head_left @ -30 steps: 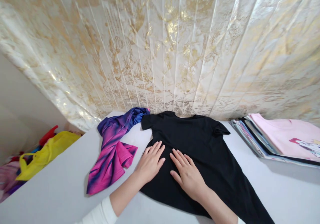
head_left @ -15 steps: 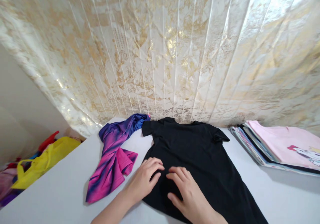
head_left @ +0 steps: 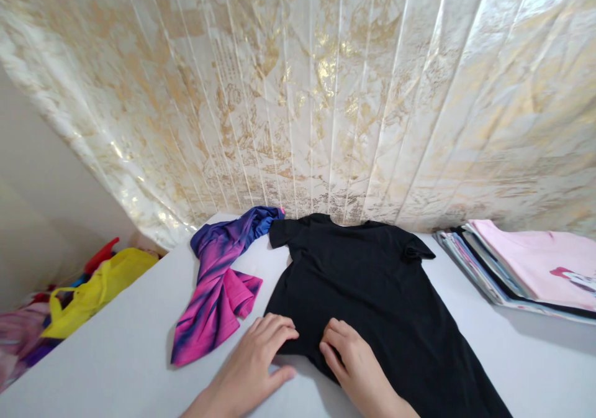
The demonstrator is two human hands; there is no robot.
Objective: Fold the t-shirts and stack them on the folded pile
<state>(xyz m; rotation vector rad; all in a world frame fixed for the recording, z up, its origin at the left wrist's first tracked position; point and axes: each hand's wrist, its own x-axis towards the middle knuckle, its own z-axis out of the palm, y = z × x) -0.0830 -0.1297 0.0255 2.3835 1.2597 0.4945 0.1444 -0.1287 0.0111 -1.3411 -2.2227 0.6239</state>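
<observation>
A black T-shirt (head_left: 358,281) lies spread on the white table, its neckline toward the wall and its hem toward me. My left hand (head_left: 261,356) rests at the left part of the hem, fingers stretched over the fabric and thumb held apart below the edge. Farther right along the hem, my right hand (head_left: 351,359) has its fingers curled in and its thumb pressed against them, closed on the black cloth. The fingertips of that hand are partly hidden. Beside the shirt's left sleeve lies a crumpled pink-and-blue garment (head_left: 221,281).
A stack of folded clothes with a pink printed top (head_left: 526,256) sits on the right of the table (head_left: 112,349). Off the table's left edge are a yellow bag (head_left: 97,294) and other coloured fabrics. A gold-patterned curtain (head_left: 298,95) hangs behind.
Both hands have moved toward the hem and slightly apart. My right hand's fingers have closed on the fabric. The left end of the hem has shifted away from me. The view has shifted slightly.
</observation>
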